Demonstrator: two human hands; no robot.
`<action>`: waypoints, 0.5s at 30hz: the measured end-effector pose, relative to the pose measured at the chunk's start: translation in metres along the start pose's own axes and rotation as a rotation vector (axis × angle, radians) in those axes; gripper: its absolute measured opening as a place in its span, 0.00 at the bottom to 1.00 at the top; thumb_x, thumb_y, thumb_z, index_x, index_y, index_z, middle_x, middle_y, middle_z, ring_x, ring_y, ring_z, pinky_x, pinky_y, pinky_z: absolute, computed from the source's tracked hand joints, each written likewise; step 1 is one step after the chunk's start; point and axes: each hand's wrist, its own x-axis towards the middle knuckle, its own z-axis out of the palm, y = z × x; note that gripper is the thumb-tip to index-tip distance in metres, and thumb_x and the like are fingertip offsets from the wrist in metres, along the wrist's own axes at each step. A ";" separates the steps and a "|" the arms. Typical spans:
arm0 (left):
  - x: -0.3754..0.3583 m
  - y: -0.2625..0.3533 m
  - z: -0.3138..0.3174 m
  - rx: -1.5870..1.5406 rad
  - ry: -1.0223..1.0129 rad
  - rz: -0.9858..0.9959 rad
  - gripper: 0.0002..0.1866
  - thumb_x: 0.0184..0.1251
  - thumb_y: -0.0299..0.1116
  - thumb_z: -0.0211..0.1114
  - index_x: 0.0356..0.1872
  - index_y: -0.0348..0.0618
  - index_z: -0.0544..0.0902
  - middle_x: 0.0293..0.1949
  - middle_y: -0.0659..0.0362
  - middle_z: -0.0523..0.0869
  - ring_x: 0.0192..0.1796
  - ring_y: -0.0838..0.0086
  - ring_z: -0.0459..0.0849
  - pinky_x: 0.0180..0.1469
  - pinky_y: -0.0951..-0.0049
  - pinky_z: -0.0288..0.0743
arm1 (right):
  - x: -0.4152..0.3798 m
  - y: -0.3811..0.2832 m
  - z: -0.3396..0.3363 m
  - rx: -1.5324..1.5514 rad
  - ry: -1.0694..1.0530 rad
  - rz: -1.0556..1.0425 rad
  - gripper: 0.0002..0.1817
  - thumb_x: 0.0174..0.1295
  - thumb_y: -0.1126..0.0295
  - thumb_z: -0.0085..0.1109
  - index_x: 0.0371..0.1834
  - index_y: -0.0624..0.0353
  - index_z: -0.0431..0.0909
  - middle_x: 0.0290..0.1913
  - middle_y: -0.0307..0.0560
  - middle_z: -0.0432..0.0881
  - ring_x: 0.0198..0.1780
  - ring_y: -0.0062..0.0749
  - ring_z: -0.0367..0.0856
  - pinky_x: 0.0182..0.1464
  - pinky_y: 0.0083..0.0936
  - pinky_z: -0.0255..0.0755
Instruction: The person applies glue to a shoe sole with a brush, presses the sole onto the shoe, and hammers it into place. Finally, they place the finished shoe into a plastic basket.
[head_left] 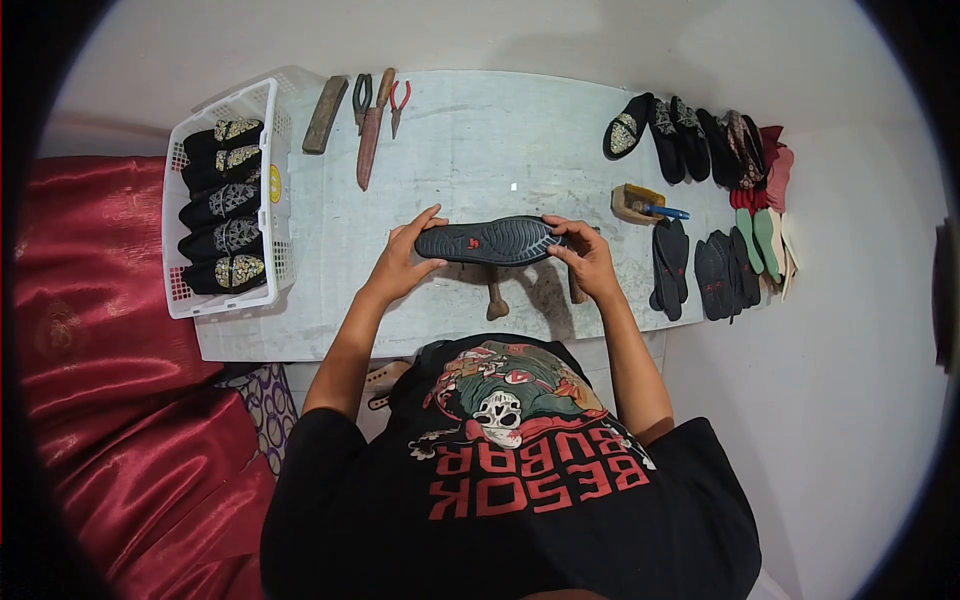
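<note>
Above the near half of a pale table (450, 120), in the head view, a black shoe sole (485, 242) lies lengthwise between the left hand (405, 255) and the right hand (585, 258). Its left end sits in the left hand, thumb along the near edge and fingers at the far edge. Its right end is pinched between the right hand's thumb and fingers, so both hands are partly closed on it. The sole is long and rounded at both ends, narrower towards the middle. Curved ridges run across its upward face, a small red mark sits left of centre, and paler, greyish lines show near the right end.

Just below the sole in the view, a wooden handle (497, 303) and another wooden piece (577, 291) show, their upper parts hidden. Beyond the left hand, a white basket (279, 292) contains a row of black shoes with patterned fronts (222, 204). Along the far side are a flat block (325, 115), black-handled pliers (362, 98), a wooden-handled knife (370, 145) and red-handled pliers (400, 106). To the right are an open container (628, 204) with a blue-handled tool (668, 212), further dark soles (670, 262), green insoles (767, 243) and black shoes (625, 128).
</note>
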 end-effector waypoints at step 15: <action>0.003 0.011 0.002 -0.152 -0.009 0.080 0.44 0.56 0.22 0.77 0.77 0.45 0.69 0.65 0.51 0.81 0.70 0.60 0.79 0.74 0.62 0.70 | 0.002 -0.024 -0.004 -0.087 -0.095 0.011 0.21 0.59 0.84 0.71 0.55 0.60 0.79 0.69 0.54 0.78 0.71 0.39 0.76 0.73 0.38 0.70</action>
